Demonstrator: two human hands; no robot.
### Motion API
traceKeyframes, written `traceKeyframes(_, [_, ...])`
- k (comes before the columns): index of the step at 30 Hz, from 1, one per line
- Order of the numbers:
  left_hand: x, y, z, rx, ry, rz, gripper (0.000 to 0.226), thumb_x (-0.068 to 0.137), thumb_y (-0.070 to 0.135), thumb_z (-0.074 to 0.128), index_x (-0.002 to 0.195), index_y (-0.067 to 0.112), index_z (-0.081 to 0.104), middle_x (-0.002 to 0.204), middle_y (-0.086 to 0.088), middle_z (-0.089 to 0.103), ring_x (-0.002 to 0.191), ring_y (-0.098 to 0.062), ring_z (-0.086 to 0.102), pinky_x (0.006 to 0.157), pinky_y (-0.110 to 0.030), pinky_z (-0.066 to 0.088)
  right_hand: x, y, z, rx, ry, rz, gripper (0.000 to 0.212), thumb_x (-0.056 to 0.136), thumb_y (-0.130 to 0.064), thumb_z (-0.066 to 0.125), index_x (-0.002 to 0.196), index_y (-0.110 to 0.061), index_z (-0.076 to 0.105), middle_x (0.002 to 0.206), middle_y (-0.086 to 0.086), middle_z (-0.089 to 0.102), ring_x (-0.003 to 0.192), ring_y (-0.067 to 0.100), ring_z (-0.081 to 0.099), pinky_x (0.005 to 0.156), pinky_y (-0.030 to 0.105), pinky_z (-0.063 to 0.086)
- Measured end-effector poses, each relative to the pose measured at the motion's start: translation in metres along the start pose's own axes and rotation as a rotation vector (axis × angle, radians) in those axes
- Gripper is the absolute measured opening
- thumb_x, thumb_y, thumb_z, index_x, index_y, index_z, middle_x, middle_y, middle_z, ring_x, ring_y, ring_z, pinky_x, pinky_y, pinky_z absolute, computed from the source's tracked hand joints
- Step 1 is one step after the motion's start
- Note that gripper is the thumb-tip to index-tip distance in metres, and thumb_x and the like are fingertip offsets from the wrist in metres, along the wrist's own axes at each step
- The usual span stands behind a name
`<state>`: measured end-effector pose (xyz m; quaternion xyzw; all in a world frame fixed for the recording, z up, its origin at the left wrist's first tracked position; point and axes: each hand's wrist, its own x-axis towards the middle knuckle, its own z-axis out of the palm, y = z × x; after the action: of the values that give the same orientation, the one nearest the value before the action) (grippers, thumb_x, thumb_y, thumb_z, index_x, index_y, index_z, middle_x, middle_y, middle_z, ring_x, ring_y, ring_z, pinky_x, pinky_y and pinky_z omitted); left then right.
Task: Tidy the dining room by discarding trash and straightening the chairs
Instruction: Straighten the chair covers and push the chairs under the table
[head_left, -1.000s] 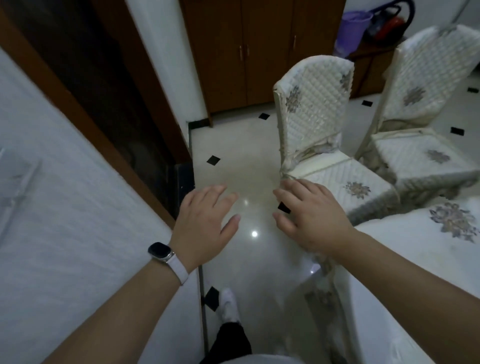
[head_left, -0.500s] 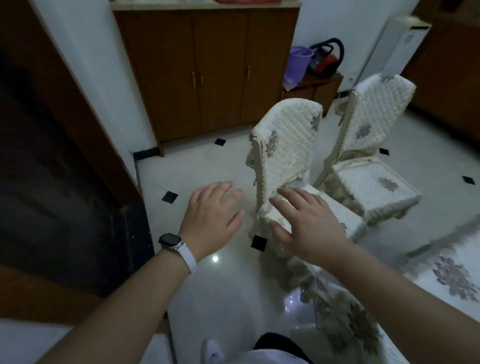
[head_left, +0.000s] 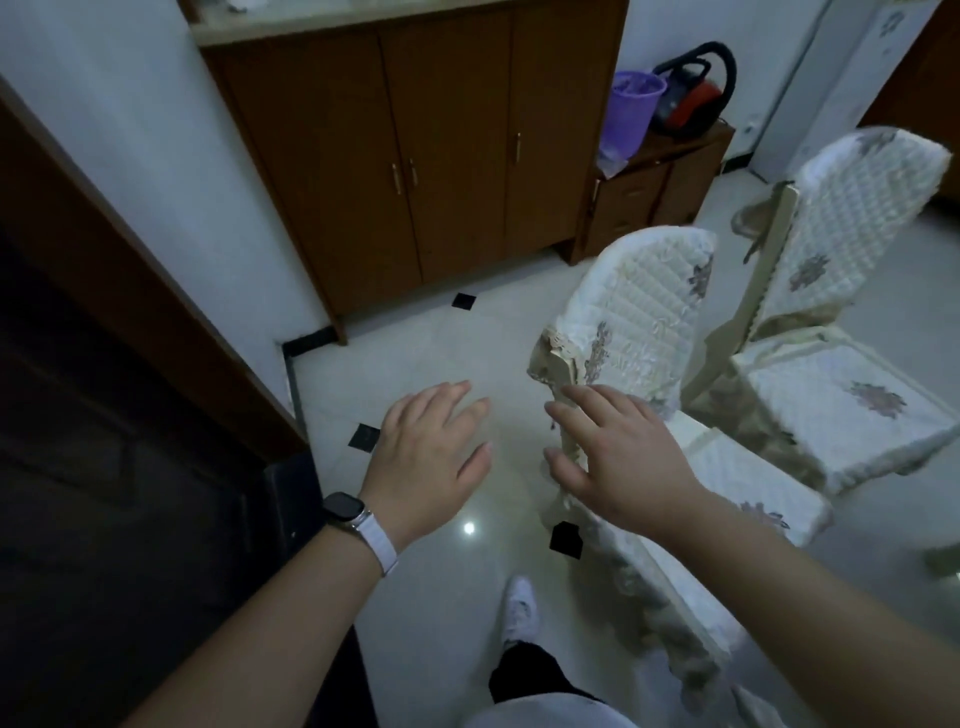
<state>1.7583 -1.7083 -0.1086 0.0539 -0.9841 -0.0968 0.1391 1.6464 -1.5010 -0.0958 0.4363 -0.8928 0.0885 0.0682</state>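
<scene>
Two dining chairs in cream quilted covers with floral patches stand on the tiled floor. The near chair (head_left: 644, 322) is right in front of me, its back facing left. The far chair (head_left: 852, 291) stands behind it to the right. My right hand (head_left: 618, 452) is spread open just in front of the near chair's back edge, with nothing in it; I cannot tell if it touches the chair. My left hand (head_left: 431, 457), with a watch on the wrist, hovers open over the bare floor left of the chair.
A brown wooden cabinet (head_left: 415, 156) lines the far wall. A low side table (head_left: 654, 192) carries a purple bin (head_left: 631, 111) and a red and black vacuum cleaner (head_left: 691, 93). A dark doorway (head_left: 104, 441) lies to my left. My white shoe (head_left: 519, 608) is below.
The view has swung away from the white table surface toward the chairs. Both hands stay spread in front of me, and the near chair is now closer to my right hand.
</scene>
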Motion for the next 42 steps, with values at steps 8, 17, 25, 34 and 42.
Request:
traceKeyframes(8, [0.106,-0.070,-0.023,0.108,0.041,-0.004,0.046,0.090,0.042,0.050,0.129,0.019,0.060,0.134,-0.007,0.057,0.121,-0.026,0.051,0.100,-0.045,0.041,0.155,0.029,-0.004,-0.007,0.001,-0.109,0.053,0.090,-0.052,0.041,0.129,-0.020,0.058,0.137,0.007,0.056,0.124,0.029,0.052,0.099,0.042,0.041])
traceKeyframes(17, [0.170,-0.164,-0.019,0.093,0.048,0.004,0.045,0.092,0.041,0.050,0.130,0.018,0.060,0.133,-0.007,0.057,0.122,-0.026,0.050,0.102,-0.044,0.038,0.254,0.031,0.022,-0.037,-0.045,-0.061,0.052,0.090,-0.053,0.041,0.127,-0.022,0.060,0.136,0.005,0.057,0.124,0.027,0.053,0.099,0.041,0.042])
traceKeyframes(25, [0.256,-0.287,-0.005,0.015,0.011,0.125,0.046,0.093,0.043,0.047,0.130,0.020,0.060,0.134,-0.006,0.056,0.123,-0.025,0.051,0.102,-0.042,0.037,0.364,0.002,0.051,-0.103,-0.036,0.054,0.052,0.090,-0.052,0.039,0.124,-0.019,0.061,0.134,0.007,0.059,0.121,0.030,0.055,0.098,0.041,0.044])
traceKeyframes(34, [0.360,-0.395,-0.005,-0.049,-0.050,0.299,0.045,0.093,0.044,0.046,0.130,0.021,0.059,0.136,-0.006,0.056,0.124,-0.025,0.050,0.105,-0.045,0.038,0.470,-0.032,0.064,-0.113,-0.002,0.271,0.052,0.090,-0.051,0.040,0.125,-0.019,0.061,0.134,0.006,0.059,0.122,0.030,0.055,0.099,0.042,0.044])
traceKeyframes(42, [0.460,-0.391,0.029,-0.132,-0.043,0.520,0.044,0.090,0.042,0.050,0.125,0.018,0.062,0.133,-0.009,0.058,0.121,-0.030,0.053,0.101,-0.045,0.040,0.491,0.026,0.081,-0.142,0.028,0.435,0.048,0.088,-0.050,0.042,0.118,-0.019,0.064,0.130,0.006,0.061,0.117,0.030,0.058,0.092,0.041,0.046])
